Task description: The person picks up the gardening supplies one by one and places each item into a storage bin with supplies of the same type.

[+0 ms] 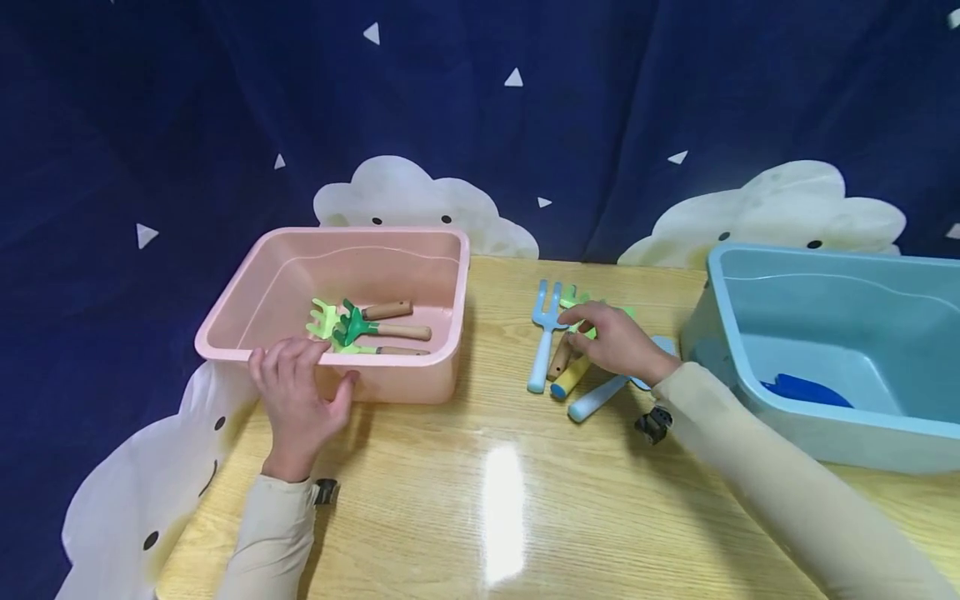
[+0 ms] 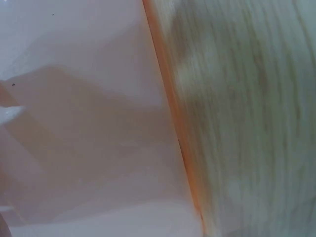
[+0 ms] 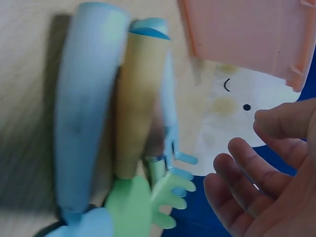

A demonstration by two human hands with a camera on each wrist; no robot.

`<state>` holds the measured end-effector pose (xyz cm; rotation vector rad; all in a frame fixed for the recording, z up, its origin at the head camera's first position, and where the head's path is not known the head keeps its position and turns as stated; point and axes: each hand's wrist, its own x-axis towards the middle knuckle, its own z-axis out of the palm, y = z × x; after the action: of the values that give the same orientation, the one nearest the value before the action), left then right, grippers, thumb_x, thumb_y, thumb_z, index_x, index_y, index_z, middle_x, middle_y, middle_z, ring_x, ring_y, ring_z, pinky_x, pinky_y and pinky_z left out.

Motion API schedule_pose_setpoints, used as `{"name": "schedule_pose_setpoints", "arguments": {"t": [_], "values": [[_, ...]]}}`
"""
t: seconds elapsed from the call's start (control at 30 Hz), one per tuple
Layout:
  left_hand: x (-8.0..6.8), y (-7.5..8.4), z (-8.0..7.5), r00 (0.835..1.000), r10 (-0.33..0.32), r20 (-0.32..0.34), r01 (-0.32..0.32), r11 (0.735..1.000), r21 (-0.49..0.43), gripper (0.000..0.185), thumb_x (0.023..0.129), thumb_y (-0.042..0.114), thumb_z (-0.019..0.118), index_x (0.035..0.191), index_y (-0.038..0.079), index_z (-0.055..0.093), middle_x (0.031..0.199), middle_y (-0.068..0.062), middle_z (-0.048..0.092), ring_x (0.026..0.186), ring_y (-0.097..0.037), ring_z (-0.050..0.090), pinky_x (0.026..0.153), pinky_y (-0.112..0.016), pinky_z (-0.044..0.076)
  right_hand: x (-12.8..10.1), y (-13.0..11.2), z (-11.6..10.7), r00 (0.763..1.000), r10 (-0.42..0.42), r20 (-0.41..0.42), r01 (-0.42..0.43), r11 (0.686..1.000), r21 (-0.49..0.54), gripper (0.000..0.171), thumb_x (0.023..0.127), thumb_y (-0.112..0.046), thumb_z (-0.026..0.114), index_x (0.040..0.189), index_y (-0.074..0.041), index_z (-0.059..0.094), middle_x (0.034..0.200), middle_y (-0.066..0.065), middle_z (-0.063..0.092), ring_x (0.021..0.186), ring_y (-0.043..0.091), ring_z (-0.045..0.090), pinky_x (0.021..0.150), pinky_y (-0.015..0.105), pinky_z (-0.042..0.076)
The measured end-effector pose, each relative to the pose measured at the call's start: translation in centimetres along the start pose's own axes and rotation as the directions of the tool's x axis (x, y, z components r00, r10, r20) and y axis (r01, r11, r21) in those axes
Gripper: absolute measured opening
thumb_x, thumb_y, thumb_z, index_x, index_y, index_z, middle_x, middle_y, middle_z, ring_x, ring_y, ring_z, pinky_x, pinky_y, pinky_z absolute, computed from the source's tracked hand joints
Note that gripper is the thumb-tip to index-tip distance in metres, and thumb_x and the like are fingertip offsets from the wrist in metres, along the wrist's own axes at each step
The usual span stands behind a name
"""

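Note:
My left hand [image 1: 296, 392] grips the near rim of the pink bin [image 1: 405, 379], fingers over the edge and thumb against the outer wall. Inside lie a dark green toy rake [image 1: 354, 323], light green tools and wooden handles. My right hand [image 1: 618, 340] hovers over a pile of toy garden tools, fingers loosely bent with nothing between them in the right wrist view. Beside its fingertips is a light blue fork [image 1: 542, 358]. Below it are a yellow-handled green tool [image 3: 138, 98], a brown-handled light green rake [image 3: 170, 197] and a blue-handled tool [image 3: 84, 108].
A blue bin [image 1: 731, 350] stands on the right with a dark blue piece [image 1: 806, 390] in it. Both bins and the loose tools rest on a wooden table [image 1: 420, 500]. Behind hangs a dark blue curtain [image 1: 450, 100] with white cloud shapes.

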<state>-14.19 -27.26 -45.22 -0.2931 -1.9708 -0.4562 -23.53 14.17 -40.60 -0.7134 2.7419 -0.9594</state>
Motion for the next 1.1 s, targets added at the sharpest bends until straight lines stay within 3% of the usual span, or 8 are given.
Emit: {"name": "schedule_pose_setpoints", "arguments": {"t": [0.2,0.43,0.57,0.7,0.8,0.9,1.0,1.1], "values": [[-0.1,0.0,-0.2,1.0,0.001,-0.016,-0.001,1.0,-0.005,0.045,0.07,0.026,0.069,0.108,0.002,0.062,0.105,-0.018,0.058,0.106,-0.037,0.046,0.116,-0.048,0.014,-0.2,0.5,1.2,1.0,-0.02,0.011,0.02,0.999,-0.026,0.029,0.095,-0.007,0.057,0.124,-0.003,0.065,0.118,0.019,0.068,0.098,0.031,0.067,0.078,0.041,0.055],[-0.3,0.1,-0.2,1.0,0.002,-0.016,-0.002,1.0,0.003,0.045,0.072,0.028,0.068,0.108,0.002,0.062,0.104,-0.019,0.057,0.106,-0.038,0.046,0.115,-0.049,0.015,0.5,-0.2,2.5,1.0,0.014,-0.007,-0.014,0.991,-0.133,0.032,0.093,-0.008,0.053,0.122,-0.002,0.066,0.109,0.015,0.071,0.094,0.027,0.067,0.08,0.043,0.053],[-0.4,0.1,-0.1,1.0,0.001,-0.01,-0.001,1.0,0.003,0.045,0.073,0.028,0.067,0.108,0.001,0.062,0.104,-0.019,0.057,0.106,-0.038,0.045,0.115,-0.05,0.014,1.1,-0.7,3.1,0.998,0.06,0.003,-0.059,0.983,-0.174,0.033,0.092,-0.009,0.055,0.122,-0.001,0.066,0.101,0.013,0.07,0.085,0.022,0.063,0.077,0.041,0.052],[-0.3,0.1,-0.1,1.0,0.004,-0.006,-0.004,1.0,0.0,0.045,0.073,0.028,0.066,0.109,0.001,0.061,0.104,-0.019,0.056,0.107,-0.038,0.045,0.116,-0.05,0.014,1.7,-1.3,3.8,0.99,0.139,0.02,-0.132,0.971,-0.198,0.033,0.094,-0.015,0.057,0.124,-0.003,0.065,0.089,0.01,0.068,0.072,0.019,0.057,0.066,0.035,0.047],[-0.2,0.1,-0.1,1.0,0.003,0.0,-0.003,1.0,-0.001,0.046,0.074,0.029,0.066,0.109,0.001,0.061,0.105,-0.019,0.056,0.107,-0.038,0.045,0.115,-0.051,0.014,2.2,-1.6,4.4,0.981,0.192,0.018,-0.183,0.956,-0.23,0.036,0.094,-0.019,0.055,0.125,-0.003,0.064,0.094,0.012,0.071,0.073,0.022,0.062,0.062,0.035,0.048],[-0.1,0.1,0.0,1.0,-0.001,0.009,0.001,1.0,0.001,0.046,0.074,0.029,0.066,0.11,0.001,0.061,0.106,-0.019,0.057,0.108,-0.038,0.045,0.115,-0.052,0.014,2.6,-1.9,5.0,0.971,0.238,0.013,-0.226,0.936,-0.268,0.038,0.093,-0.022,0.054,0.126,-0.004,0.063,0.109,0.016,0.072,0.088,0.028,0.068,0.068,0.041,0.054],[-0.1,0.2,0.0,1.0,-0.003,0.012,0.003,1.0,0.003,0.045,0.074,0.029,0.066,0.11,0.001,0.061,0.105,-0.019,0.057,0.108,-0.038,0.045,0.115,-0.052,0.014,3.0,-2.0,5.5,0.962,0.272,0.024,-0.253,0.922,-0.292,0.034,0.092,-0.025,0.056,0.117,-0.005,0.065,0.107,0.016,0.072,0.089,0.03,0.068,0.067,0.045,0.055],[-0.1,0.3,0.0,1.0,-0.006,0.01,0.006,1.0,0.002,0.045,0.073,0.028,0.066,0.11,0.001,0.061,0.105,-0.019,0.057,0.108,-0.038,0.045,0.115,-0.053,0.015,3.4,-1.9,6.0,0.955,0.296,0.023,-0.275,0.911,-0.306,0.026,0.091,-0.029,0.059,0.102,-0.006,0.066,0.091,0.012,0.07,0.075,0.026,0.065,0.056,0.042,0.051]]}}
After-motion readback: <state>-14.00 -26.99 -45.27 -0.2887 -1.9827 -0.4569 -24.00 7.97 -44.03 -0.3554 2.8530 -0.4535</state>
